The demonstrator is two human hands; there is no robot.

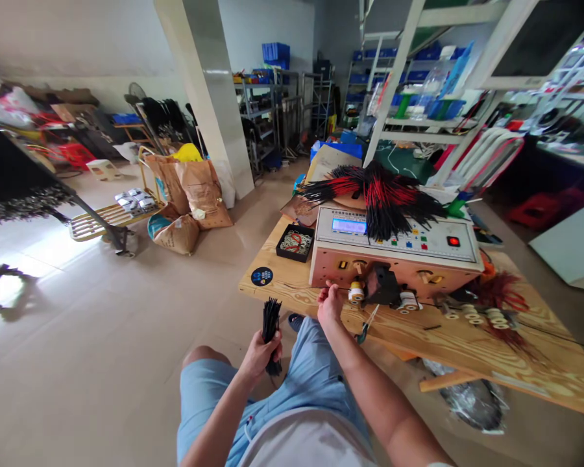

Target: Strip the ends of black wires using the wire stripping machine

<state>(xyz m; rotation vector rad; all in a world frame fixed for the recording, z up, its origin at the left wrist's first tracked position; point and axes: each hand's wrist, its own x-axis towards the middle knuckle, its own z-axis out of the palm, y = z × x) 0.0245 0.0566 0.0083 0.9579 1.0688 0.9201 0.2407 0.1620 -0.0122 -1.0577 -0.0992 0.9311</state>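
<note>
A bundle of short black wires (pixel 271 318) stands upright in my left hand (pixel 261 353), its fingers wrapped round it above my lap. At the table's front edge, my right hand (pixel 329 303) is pinched just left of the yellow-and-white roller on the machine's front. A thin dark wire seems to run from its fingertips toward that roller (pixel 355 292). The machine (pixel 331 253) has a pinkish front, a lit blue display and a black block (pixel 382 284) between its rollers. On top of it lies a large pile of black and red wires (pixel 379 194).
A black tray (pixel 295 242) of rubber bands sits left of the machine on the wooden table (pixel 253 285). Spare rollers (pixel 472 314) and dark red wire scraps (pixel 506 292) lie to the right. Brown sacks (pixel 204 194) and a yellow cart (pixel 107 217) stand on the floor at left.
</note>
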